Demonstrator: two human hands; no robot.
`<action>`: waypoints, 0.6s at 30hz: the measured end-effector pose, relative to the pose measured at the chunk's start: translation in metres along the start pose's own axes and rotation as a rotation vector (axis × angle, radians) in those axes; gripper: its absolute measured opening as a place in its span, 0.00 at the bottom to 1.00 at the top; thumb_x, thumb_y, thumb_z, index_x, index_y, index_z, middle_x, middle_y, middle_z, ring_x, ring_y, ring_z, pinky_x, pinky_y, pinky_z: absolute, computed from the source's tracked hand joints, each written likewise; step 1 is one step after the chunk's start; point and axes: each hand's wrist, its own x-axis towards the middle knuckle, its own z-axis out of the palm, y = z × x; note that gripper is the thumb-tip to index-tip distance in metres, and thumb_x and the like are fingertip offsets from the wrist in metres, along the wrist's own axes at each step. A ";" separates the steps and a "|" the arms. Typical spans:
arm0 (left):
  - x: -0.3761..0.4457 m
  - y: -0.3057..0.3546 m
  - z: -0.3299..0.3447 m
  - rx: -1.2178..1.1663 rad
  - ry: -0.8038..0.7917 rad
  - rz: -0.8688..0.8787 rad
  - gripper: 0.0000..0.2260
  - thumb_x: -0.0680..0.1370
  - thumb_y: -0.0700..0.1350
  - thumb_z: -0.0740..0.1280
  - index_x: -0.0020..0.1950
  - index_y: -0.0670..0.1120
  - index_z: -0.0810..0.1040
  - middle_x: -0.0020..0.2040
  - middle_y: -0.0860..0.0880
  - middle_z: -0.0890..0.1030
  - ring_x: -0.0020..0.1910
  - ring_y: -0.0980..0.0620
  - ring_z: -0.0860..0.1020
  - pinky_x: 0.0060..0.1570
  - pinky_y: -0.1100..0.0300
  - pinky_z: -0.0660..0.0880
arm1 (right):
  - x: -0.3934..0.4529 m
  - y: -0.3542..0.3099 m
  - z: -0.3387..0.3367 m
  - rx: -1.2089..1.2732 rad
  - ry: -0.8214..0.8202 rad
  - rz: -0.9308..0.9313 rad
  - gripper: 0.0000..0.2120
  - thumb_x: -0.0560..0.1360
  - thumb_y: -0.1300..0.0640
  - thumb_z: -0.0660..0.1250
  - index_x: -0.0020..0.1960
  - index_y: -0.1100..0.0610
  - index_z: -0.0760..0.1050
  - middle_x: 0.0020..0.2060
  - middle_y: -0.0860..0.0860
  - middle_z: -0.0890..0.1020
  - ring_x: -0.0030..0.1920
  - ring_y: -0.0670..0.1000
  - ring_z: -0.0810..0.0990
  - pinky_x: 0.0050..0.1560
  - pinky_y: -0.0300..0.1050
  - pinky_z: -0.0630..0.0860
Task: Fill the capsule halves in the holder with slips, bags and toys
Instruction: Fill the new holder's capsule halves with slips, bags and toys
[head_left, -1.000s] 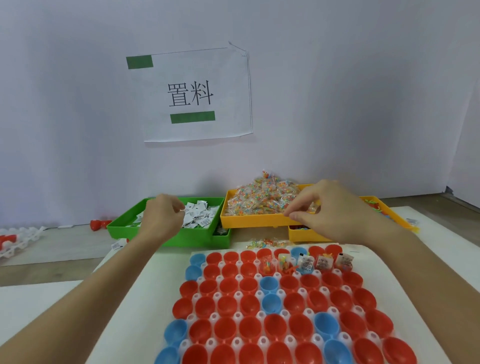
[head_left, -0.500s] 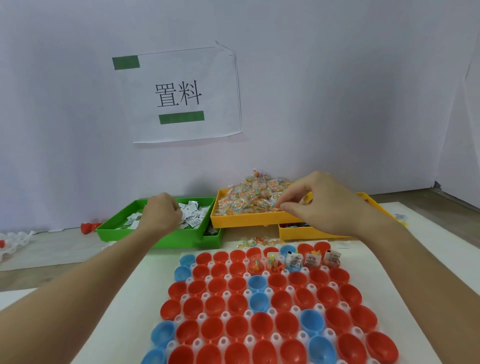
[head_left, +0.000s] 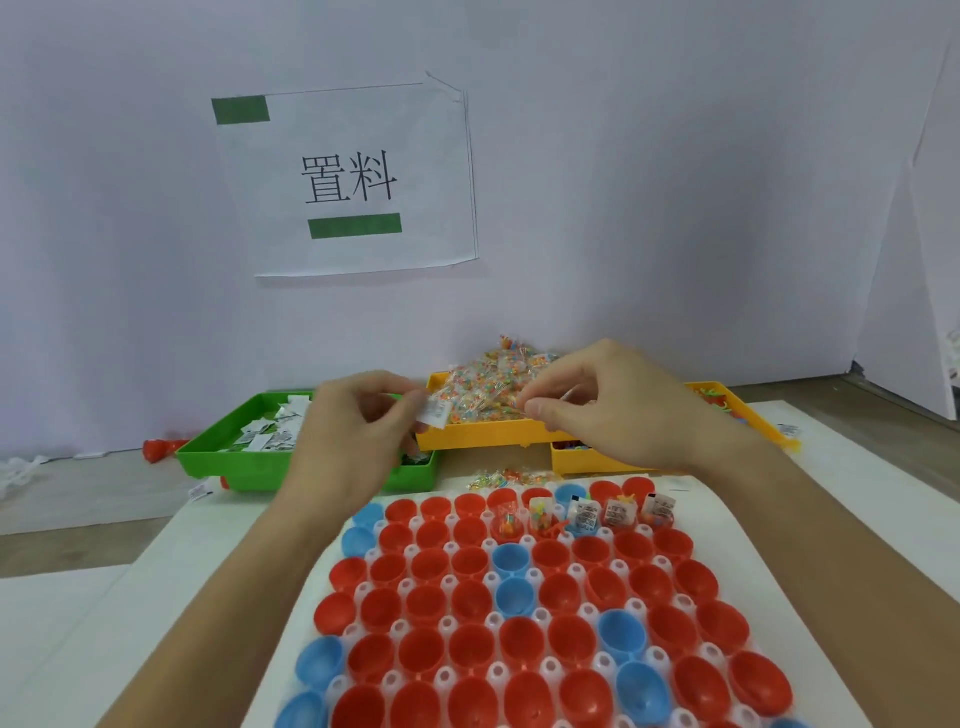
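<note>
A white plastic holder (head_left: 644, 610) packed with red and blue capsule halves (head_left: 470, 600) fills the near table, most cups still bare; only five in the second row from the far edge, towards the right, carry anything, with small printed slips and bright toy pieces standing in them (head_left: 615, 514).

Behind the holder stand three supply trays: a green plastic tray of white paper slips (head_left: 208, 452), a yellow tray heaped with clear bags of coloured beads (head_left: 483, 434), and a second yellow tray (head_left: 576, 460) largely hidden behind the wrist.

The left hand (head_left: 353, 431), a second ago down in the green tray, has lifted clear and swung inward, thumb and fingers pinching one white printed slip (head_left: 434, 413). The right hand (head_left: 597, 410) has stayed over the bead bags, fingertips closed on what looks like the edge of a clear bag (head_left: 511, 402), though blur makes that uncertain.

With slip and bag apparently both picked, the next delivery into a capsule half seems ready. A few stray bead bags (head_left: 501, 475) lie between trays and holder.
</note>
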 end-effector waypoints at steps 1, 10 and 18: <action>-0.003 0.002 0.005 -0.033 -0.041 -0.017 0.04 0.79 0.40 0.69 0.45 0.45 0.83 0.33 0.45 0.83 0.27 0.55 0.77 0.29 0.61 0.72 | 0.000 -0.003 0.003 0.037 -0.021 0.004 0.05 0.77 0.49 0.70 0.50 0.45 0.85 0.42 0.40 0.85 0.44 0.38 0.83 0.45 0.32 0.76; -0.020 0.007 0.028 -0.341 -0.233 -0.119 0.06 0.79 0.42 0.70 0.46 0.49 0.85 0.40 0.47 0.86 0.34 0.52 0.83 0.27 0.62 0.75 | -0.005 -0.018 0.023 0.220 -0.037 0.047 0.06 0.76 0.53 0.73 0.53 0.49 0.80 0.37 0.46 0.87 0.39 0.42 0.85 0.40 0.32 0.77; -0.019 0.006 0.026 -0.302 -0.214 -0.131 0.04 0.78 0.40 0.70 0.45 0.46 0.83 0.36 0.49 0.85 0.35 0.50 0.84 0.27 0.62 0.77 | -0.002 -0.012 0.027 0.255 0.061 0.092 0.01 0.75 0.54 0.74 0.46 0.51 0.83 0.35 0.46 0.86 0.38 0.43 0.85 0.41 0.33 0.79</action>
